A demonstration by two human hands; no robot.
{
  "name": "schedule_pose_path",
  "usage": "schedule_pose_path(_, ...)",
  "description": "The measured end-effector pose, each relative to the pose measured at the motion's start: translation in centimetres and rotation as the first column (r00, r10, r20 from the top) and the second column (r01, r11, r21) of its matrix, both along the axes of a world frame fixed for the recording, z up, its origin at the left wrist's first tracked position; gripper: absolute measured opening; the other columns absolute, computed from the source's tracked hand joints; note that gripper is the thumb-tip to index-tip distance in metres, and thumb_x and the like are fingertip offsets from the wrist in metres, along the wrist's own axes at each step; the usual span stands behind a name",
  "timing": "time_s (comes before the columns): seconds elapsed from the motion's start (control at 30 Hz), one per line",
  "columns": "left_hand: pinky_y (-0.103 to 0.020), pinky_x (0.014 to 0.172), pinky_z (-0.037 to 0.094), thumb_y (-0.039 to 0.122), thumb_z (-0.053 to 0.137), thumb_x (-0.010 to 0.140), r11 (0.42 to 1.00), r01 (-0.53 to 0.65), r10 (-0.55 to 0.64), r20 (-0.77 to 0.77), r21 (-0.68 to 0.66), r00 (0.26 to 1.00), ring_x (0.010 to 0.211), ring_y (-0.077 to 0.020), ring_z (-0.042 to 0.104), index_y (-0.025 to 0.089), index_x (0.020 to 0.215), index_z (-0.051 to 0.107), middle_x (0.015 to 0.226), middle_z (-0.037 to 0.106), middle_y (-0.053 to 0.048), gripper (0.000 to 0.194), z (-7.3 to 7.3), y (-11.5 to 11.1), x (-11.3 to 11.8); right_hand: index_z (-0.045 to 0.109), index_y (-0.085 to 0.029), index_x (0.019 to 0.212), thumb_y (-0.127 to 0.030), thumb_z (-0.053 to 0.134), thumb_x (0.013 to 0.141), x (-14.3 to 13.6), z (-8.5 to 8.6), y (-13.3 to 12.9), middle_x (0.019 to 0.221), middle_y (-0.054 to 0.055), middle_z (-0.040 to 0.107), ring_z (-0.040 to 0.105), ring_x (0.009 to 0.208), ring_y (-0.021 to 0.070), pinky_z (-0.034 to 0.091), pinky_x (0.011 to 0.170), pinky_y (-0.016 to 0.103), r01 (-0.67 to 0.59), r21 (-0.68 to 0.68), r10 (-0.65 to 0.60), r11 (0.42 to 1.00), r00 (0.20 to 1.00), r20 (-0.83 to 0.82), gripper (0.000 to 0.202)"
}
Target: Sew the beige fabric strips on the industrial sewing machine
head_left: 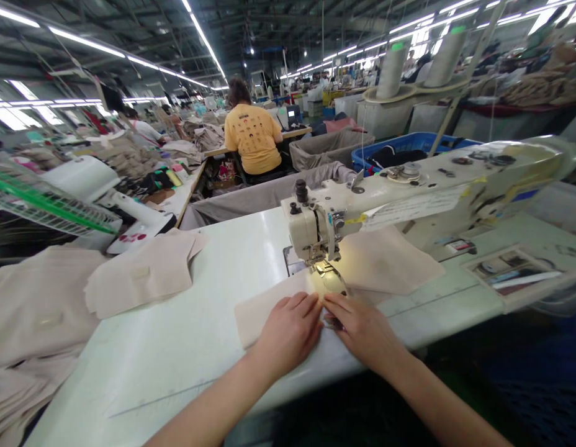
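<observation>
Here, at the far left, a heap of beige cloth lies along the edge of the bench, with a fan standing behind it. Just beside the heap, a flat panel with a small tab rests on the bench. Farther right, beyond the bench, a person in a yellow shirt sits facing away. Nearer, the beige piece lies flat, its right end reaching the lit needle area of the sewing machine. The left hand is narrow, fingertips gathered on that piece's near edge. The right hand almost touches it, thumb and forefinger drawn close at the same spot; I cannot tell whether they pinch the fabric, and something small and dark beneath them is too hidden to name. More cloth spreads under the machine's arm, and beyond it stands a blue basket. Rightmost, a recessed tray holds small items.
</observation>
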State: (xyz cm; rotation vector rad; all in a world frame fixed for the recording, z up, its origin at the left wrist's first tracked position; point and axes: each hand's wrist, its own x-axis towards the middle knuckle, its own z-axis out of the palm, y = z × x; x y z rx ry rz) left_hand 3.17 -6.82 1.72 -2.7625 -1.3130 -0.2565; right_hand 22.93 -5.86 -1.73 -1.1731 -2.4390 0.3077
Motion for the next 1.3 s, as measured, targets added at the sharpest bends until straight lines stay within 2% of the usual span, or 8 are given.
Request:
schedule_pose_path(0.1, -0.042, 0.080, 0.058, 0.024, 0.053, 0.096, 1.000, 0.008, -0.008, -0.024, 0.025, 1.000, 0.105, -0.0284, 0.064, 0.015, 0.116, 0.063, 0.119, 0.068, -0.013, 0.024, -0.1, 0.0, 0.1, 0.064, -0.017, 0.124, -0.009, 0.052, 0.091, 0.0, -0.1, -0.2, 0.132, 0.014, 0.066, 0.071, 0.101, 0.0245, 0.058, 0.088, 0.037, 0.009, 0.001, -0.009, 1.000, 1.000, 0.024, 0.037)
schedule_pose_path(0.3, -0.042, 0.082, 0.059, 0.023, 0.051, 0.097, 0.999, 0.020, -0.021, 0.054, 0.026, 0.998, 0.106, -0.0281, 0.063, 0.015, 0.115, 0.063, 0.117, 0.068, -0.013, 0.023, -0.7, 0.9, -0.3, 0.063, -0.017, 0.126, -0.012, 0.050, 0.095, -0.2, 0.3, 0.4, 0.132, 0.012, 0.066, 0.071, 0.098, 0.0242, 0.058, 0.085, 0.036, 0.015, -0.037, -0.013, 0.999, 0.997, 0.072, 0.035)
schedule_pose_path(0.47, -0.041, 0.083, 0.059, 0.026, 0.053, 0.097, 1.000, -0.003, 0.002, 0.065, 0.011, 0.998, 0.104, -0.0266, 0.063, 0.017, 0.106, 0.066, 0.113, 0.068, -0.012, 0.019, -0.5, 3.0, -1.1, 0.065, -0.019, 0.122, -0.015, 0.050, 0.096, -1.2, 1.1, 2.3, 0.128, 0.009, 0.067, 0.070, 0.100, 0.0221, 0.056, 0.086, 0.032, 0.012, -0.088, -0.006, 0.996, 0.998, 0.064, 0.030)
schedule_pose_path(0.73, -0.043, 0.089, 0.058, 0.025, 0.049, 0.098, 1.000, 0.029, -0.030, 0.093, 0.013, 0.995, 0.105, -0.0267, 0.063, 0.016, 0.106, 0.068, 0.114, 0.068, -0.013, 0.022, -0.3, 6.7, -2.4, 0.066, -0.020, 0.120, -0.012, 0.051, 0.095, -2.1, 2.5, 4.6, 0.132, 0.008, 0.066, 0.069, 0.107, 0.0213, 0.054, 0.092, 0.030, 0.028, -0.108, -0.022, 0.994, 0.998, 0.055, 0.030)
schedule_pose_path(0.9, -0.041, 0.091, 0.058, 0.025, 0.049, 0.098, 0.999, 0.045, -0.047, 0.126, 0.020, 0.991, 0.104, -0.0248, 0.064, 0.017, 0.111, 0.066, 0.107, 0.070, -0.011, 0.023, -0.1, 7.3, -2.8, 0.067, -0.022, 0.123, -0.017, 0.053, 0.094, -1.8, 2.2, 3.4, 0.134, 0.007, 0.066, 0.070, 0.106, 0.0215, 0.056, 0.091, 0.032, 0.033, -0.117, -0.033, 0.993, 0.999, 0.002, 0.032)
schedule_pose_path(1.03, -0.042, 0.093, 0.058, 0.024, 0.049, 0.098, 0.997, 0.032, -0.043, 0.157, 0.070, 0.987, 0.108, -0.0253, 0.063, 0.016, 0.114, 0.066, 0.115, 0.069, -0.012, 0.025, -0.7, 7.1, -2.9, 0.066, -0.023, 0.127, -0.019, 0.053, 0.093, -1.7, 1.1, 2.0, 0.136, 0.008, 0.065, 0.072, 0.097, 0.0226, 0.059, 0.083, 0.034, 0.068, -0.081, -0.066, 0.994, 0.998, 0.023, 0.036)
schedule_pose_path(1.13, -0.043, 0.094, 0.057, 0.024, 0.050, 0.098, 0.996, 0.020, -0.034, 0.157, 0.089, 0.987, 0.109, -0.0259, 0.063, 0.016, 0.117, 0.066, 0.120, 0.069, -0.012, 0.026, -1.1, 7.0, -3.0, 0.063, -0.021, 0.131, -0.017, 0.053, 0.093, -1.8, 0.5, 1.4, 0.139, 0.010, 0.063, 0.072, 0.097, 0.0234, 0.059, 0.082, 0.034, 0.090, -0.049, -0.088, 0.995, 0.995, 0.045, 0.040)
schedule_pose_path(1.3, -0.045, 0.097, 0.057, 0.023, 0.050, 0.098, 0.996, 0.019, -0.032, 0.161, 0.082, 0.987, 0.113, -0.0263, 0.062, 0.015, 0.119, 0.065, 0.124, 0.068, -0.014, 0.028, -1.4, 6.8, -3.0, 0.064, -0.019, 0.129, -0.017, 0.051, 0.095, -1.8, 0.6, 1.4, 0.139, 0.010, 0.063, 0.072, 0.100, 0.0241, 0.059, 0.083, 0.035, 0.086, -0.045, -0.085, 0.995, 0.996, 0.034, 0.036)
